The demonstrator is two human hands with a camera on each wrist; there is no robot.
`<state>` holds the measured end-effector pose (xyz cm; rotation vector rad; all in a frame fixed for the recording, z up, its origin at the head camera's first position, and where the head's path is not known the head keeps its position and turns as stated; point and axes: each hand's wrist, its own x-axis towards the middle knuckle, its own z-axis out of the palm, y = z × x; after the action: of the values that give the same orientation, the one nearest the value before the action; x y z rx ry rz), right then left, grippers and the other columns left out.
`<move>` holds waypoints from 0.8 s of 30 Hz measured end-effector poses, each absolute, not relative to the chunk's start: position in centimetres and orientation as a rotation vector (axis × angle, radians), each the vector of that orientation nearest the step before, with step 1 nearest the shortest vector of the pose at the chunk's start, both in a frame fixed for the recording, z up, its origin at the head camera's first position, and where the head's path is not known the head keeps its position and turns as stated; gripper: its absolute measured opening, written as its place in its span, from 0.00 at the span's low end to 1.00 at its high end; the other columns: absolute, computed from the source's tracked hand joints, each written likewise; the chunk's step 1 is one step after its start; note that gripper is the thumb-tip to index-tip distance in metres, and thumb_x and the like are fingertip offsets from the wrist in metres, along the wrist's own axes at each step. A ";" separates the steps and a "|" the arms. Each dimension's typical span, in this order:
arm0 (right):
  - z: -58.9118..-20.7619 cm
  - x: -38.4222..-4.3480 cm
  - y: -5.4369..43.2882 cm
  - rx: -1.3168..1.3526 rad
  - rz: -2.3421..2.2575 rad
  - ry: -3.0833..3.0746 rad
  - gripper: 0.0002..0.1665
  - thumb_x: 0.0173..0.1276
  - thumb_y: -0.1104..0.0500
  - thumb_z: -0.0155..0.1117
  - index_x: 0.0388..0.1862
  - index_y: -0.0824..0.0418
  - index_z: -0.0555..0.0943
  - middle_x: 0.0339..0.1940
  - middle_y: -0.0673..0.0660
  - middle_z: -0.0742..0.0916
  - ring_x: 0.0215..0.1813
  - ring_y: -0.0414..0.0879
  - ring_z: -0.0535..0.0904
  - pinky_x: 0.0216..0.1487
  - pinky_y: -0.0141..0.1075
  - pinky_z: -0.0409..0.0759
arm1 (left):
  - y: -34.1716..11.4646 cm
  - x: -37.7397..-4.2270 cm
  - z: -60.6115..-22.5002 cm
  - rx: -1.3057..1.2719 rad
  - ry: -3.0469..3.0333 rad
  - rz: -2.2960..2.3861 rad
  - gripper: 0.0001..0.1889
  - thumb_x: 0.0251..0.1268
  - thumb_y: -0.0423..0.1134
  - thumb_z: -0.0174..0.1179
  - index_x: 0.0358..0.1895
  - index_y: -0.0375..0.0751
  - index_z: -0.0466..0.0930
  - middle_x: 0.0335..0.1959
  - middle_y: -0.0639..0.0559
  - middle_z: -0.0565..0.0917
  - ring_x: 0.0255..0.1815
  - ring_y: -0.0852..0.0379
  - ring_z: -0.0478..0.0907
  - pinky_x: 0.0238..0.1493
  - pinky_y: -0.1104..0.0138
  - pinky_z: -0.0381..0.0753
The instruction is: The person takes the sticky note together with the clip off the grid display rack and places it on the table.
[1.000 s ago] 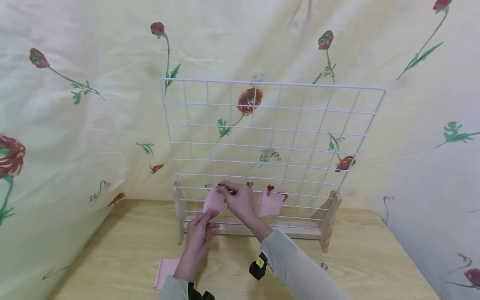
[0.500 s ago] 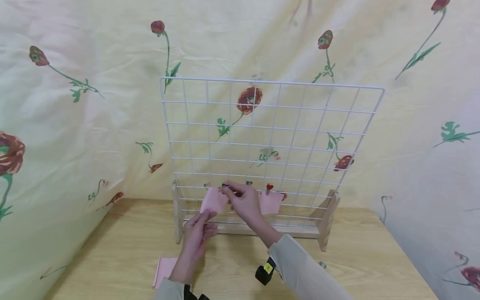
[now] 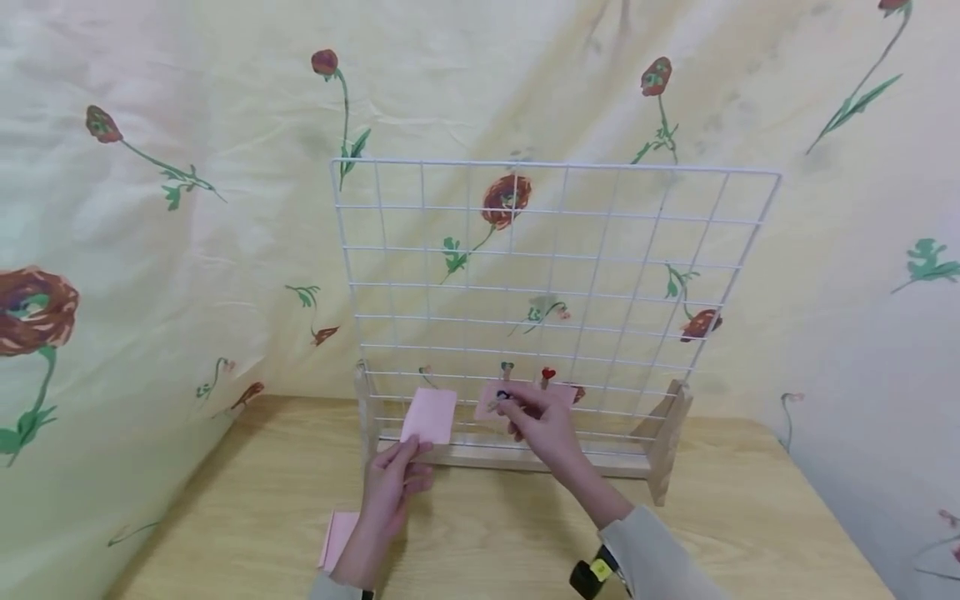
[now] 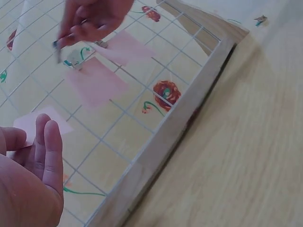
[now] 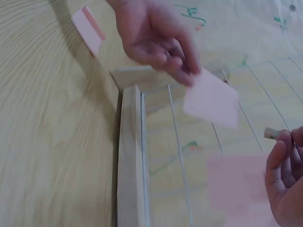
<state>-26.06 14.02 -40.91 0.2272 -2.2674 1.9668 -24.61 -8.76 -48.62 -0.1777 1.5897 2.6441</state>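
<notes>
My left hand point(image 3: 390, 487) pinches a square pink paper note point(image 3: 431, 416) by its lower edge, in front of the lower left of a white wire grid point(image 3: 555, 293). My right hand point(image 3: 546, 425) pinches a small wooden clothespin point(image 5: 271, 133) with a dark top, apart from that note. Two more pink notes point(image 4: 97, 84) point(image 4: 124, 48) hang side by side on the grid. In the head view, a green-topped clothespin point(image 3: 507, 371) and a red heart clothespin point(image 3: 547, 377) stand at their top edges. My right hand partly covers these hanging notes there.
Wooden feet point(image 3: 667, 446) and a crossbar point(image 3: 540, 457) hold up the grid on the wooden table point(image 3: 247, 517). A pink notepad point(image 3: 339, 533) lies by my left forearm. One loose clothespin point(image 4: 260, 20) lies on the table. Flowered cloth point(image 3: 247, 208) hangs behind.
My right hand has drawn the clothespin away from the left note's top, toward the right. The note in my left hand has dropped slightly and now shows whole.
</notes>
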 end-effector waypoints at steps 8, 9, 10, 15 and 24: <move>-42.5 -23.5 20.9 0.129 1.992 -2.320 0.17 0.67 0.67 0.60 0.51 0.77 0.78 0.27 0.54 0.83 0.24 0.39 0.74 0.25 0.29 0.76 | -9.2 -23.2 -49.3 -0.248 1.690 2.544 0.08 0.66 0.43 0.61 0.39 0.42 0.83 0.32 0.54 0.86 0.22 0.63 0.79 0.25 0.72 0.83; -42.8 -23.1 21.8 0.114 1.970 -2.335 0.17 0.67 0.67 0.60 0.51 0.78 0.78 0.27 0.54 0.83 0.23 0.39 0.74 0.25 0.29 0.76 | -9.2 -23.0 -49.4 -0.264 1.705 2.529 0.09 0.66 0.44 0.61 0.38 0.42 0.83 0.31 0.55 0.85 0.22 0.63 0.78 0.24 0.72 0.83; -43.1 -22.7 22.6 0.104 1.949 -2.351 0.17 0.67 0.67 0.60 0.51 0.78 0.77 0.27 0.55 0.83 0.23 0.39 0.74 0.25 0.29 0.77 | -9.3 -22.8 -49.5 -0.286 1.722 2.516 0.09 0.66 0.44 0.61 0.36 0.42 0.84 0.30 0.55 0.84 0.21 0.63 0.77 0.24 0.73 0.82; -44.7 -21.0 26.6 -0.013 1.843 -2.491 0.18 0.68 0.65 0.60 0.52 0.76 0.77 0.28 0.56 0.83 0.24 0.40 0.76 0.26 0.30 0.79 | -9.5 -22.0 -50.0 -0.364 1.799 2.452 0.11 0.65 0.44 0.62 0.30 0.39 0.83 0.26 0.55 0.76 0.19 0.65 0.71 0.20 0.76 0.77; -47.0 -18.5 32.6 -0.250 1.765 -2.735 0.23 0.71 0.60 0.56 0.56 0.77 0.75 0.30 0.55 0.82 0.29 0.41 0.77 0.31 0.34 0.81 | -9.8 -20.8 -50.8 -0.412 1.830 2.372 0.15 0.65 0.43 0.62 0.37 0.30 0.82 0.28 0.52 0.73 0.19 0.66 0.71 0.20 0.76 0.78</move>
<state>-18.52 32.65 -46.97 -0.2503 -2.7354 1.7652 -20.77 -9.83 -50.81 -0.4119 1.8302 2.3721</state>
